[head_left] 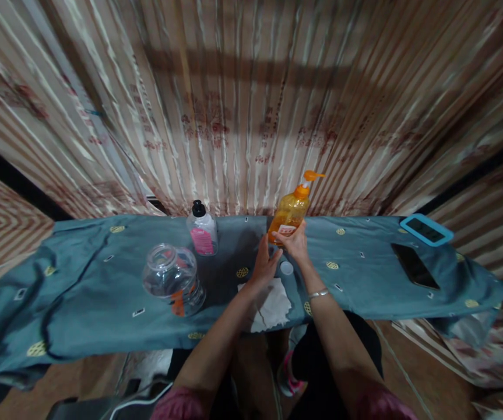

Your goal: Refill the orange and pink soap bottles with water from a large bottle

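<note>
An orange pump bottle (292, 211) with an orange nozzle stands at the far edge of the blue cloth-covered table (94, 291). My right hand (294, 242) is wrapped around its lower part. Just left of the bottle's base, my left hand (263, 263) hovers with its fingers apart and holds nothing. A small white cap (286, 268) lies on the cloth between my hands. Under my left wrist lies a white tissue (273, 306).
A clear bottle with a black cap and pink label (202, 230) stands left of centre. A big clear jar (173, 279) stands nearer the front. A dark phone (414, 265) and a phone in a blue case (426, 229) lie at right. Striped curtains hang behind.
</note>
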The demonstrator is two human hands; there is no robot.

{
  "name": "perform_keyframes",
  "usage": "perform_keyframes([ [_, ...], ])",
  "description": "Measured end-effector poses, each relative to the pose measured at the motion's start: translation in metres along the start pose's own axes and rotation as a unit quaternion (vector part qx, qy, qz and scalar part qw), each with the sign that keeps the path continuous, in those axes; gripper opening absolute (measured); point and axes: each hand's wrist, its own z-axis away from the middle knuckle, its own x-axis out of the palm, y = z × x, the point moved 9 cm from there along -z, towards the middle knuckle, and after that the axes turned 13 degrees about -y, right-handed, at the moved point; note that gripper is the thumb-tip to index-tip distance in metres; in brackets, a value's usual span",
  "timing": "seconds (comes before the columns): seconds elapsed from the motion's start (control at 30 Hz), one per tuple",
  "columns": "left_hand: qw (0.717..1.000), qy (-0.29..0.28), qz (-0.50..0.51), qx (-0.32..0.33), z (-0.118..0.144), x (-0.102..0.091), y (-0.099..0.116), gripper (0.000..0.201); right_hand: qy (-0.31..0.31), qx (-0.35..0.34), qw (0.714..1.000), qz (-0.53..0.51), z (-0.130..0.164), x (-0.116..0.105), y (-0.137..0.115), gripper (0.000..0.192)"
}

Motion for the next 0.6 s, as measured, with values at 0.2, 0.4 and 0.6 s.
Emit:
perform_keyframes([
  [0.2, 1.0, -0.007, -0.021, 0.004, 0.027, -0.008, 0.016, 0.063, 0.003, -0.006, 1.0, 0.005, -0.001, 0.002, -0.004, 0.056],
  [0.4, 0.999, 0.023, -0.023, -0.032, 0.058, -0.021, 0.02, 0.057, 0.009, 0.006, 1.0, 0.01, 0.001, 0.005, -0.004, 0.06],
  [0.6, 0.997, 0.02, -0.057, -0.04, 0.088, -0.033, 0.03, 0.058, 0.002, 0.014, 1.0, 0.009, -0.002, 0.012, -0.001, 0.065],
])
